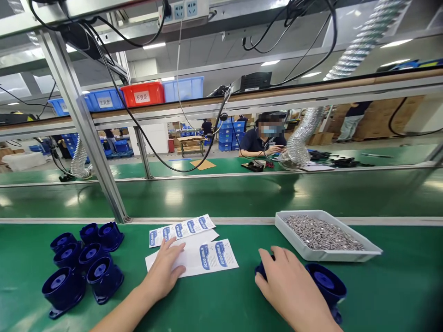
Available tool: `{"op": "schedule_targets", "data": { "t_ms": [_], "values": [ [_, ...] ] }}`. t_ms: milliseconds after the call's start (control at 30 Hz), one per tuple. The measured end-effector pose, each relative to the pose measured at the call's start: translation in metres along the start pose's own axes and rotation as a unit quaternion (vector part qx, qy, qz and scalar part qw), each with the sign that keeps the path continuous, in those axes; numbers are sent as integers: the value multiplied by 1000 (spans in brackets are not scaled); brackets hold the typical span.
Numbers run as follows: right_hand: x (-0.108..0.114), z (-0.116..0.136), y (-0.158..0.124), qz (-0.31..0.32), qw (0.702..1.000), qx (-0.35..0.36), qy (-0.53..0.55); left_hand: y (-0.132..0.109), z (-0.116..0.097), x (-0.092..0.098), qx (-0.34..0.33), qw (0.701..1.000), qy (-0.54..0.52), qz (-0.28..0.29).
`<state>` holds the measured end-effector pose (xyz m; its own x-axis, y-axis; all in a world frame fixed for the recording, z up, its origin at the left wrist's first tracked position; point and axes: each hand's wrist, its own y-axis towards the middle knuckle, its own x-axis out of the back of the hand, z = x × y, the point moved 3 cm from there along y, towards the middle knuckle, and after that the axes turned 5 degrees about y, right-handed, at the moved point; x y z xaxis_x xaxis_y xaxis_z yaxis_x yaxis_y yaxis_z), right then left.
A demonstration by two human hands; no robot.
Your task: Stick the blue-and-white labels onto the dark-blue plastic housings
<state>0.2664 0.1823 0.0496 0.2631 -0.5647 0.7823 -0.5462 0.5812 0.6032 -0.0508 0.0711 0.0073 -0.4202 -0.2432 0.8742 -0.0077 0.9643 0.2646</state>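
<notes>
Currently, seven blue housings (92, 253) are standing left of the left hand (164, 267), which is lying open on one two-label sheet (219, 256); the right hand (289, 281) is covering one dark-blue part (260, 272), grip indeterminable; one white tray (339, 256) is obstructing beyond it; green mat (231, 299) is extending between hands toward a pale rail (242, 221)
</notes>
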Motion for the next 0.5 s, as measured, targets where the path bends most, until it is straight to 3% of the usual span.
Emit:
{"op": "schedule_targets", "data": {
  "t_ms": [100,267,400,500],
  "values": [
    [14,29,13,-80,989,85,86,-1,-9,2,-35,999,-8,-19],
    [21,74,23,-143,954,197,175,-5,-24,2,-108,993,-6,-35],
    [14,77,20,-158,934,241,209,-4,-27,1,-120,992,-19,-35],
    [12,72,23,-178,904,276,274,2,-16,4,-92,995,2,-26]
  ]
}}
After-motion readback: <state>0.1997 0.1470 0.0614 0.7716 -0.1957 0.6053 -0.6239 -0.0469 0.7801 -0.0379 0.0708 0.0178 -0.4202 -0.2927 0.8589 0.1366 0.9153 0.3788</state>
